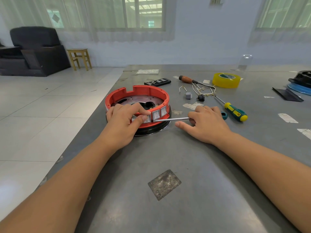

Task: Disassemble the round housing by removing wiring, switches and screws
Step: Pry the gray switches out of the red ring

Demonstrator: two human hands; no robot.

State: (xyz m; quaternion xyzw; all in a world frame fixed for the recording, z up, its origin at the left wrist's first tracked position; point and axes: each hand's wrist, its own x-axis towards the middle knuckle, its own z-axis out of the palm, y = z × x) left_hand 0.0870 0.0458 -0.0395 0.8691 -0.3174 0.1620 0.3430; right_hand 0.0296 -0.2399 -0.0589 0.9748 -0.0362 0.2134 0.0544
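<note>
Red round housing [137, 98] sits on the grey counter [168, 157]. Left hand [124, 121] pinches the leftmost rocker switch [147, 118] between thumb and forefinger. Right hand [206, 122] fingers curl around a screwdriver [171, 119], its tip at the middle switch [156, 114].

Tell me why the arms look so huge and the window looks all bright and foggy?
In the head view, the wide-angle lens stretches whatever is near the edges, so the forearms swell while the left hand and right hand at the round red plastic housing look normal; daylight overexposes the curtained window, washing it pale.
</note>
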